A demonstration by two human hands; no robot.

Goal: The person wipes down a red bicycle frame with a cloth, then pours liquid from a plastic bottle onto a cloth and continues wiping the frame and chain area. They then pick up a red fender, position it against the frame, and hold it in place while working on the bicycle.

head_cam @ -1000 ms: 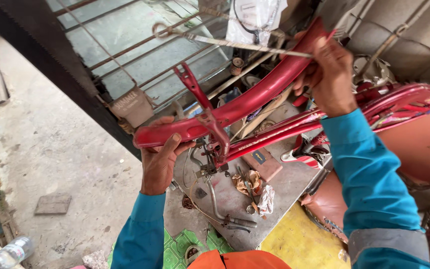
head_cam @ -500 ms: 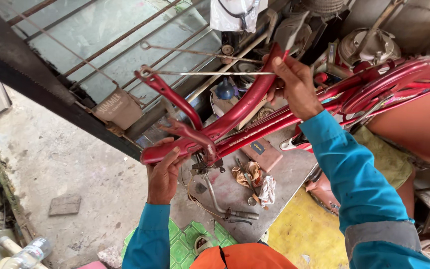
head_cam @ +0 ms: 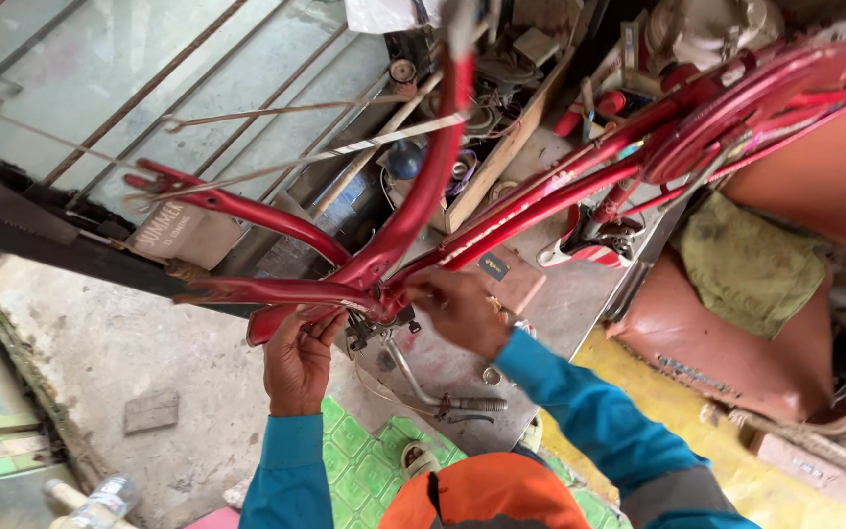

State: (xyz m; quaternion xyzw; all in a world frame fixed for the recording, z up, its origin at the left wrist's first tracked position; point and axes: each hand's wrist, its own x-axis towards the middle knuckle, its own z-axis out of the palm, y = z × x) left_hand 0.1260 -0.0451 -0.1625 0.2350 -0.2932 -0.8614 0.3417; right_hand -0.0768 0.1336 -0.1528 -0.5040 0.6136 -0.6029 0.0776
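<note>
The left hand (head_cam: 298, 360) cups the red bicycle frame (head_cam: 423, 211) from beneath, steadying it. The right hand (head_cam: 457, 309) pinches, apparently, a fitting at the tube junction, fingers narrowed.

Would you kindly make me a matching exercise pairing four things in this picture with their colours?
Things:
1. bicycle frame
2. sleeves
3. folded cloth
4. plastic mat

Colours:
A. olive
B. red
C. green patterned
D. blue

Pairs: 1-B, 2-D, 3-A, 4-C. The left hand and right hand both touch the bicycle frame.
</note>
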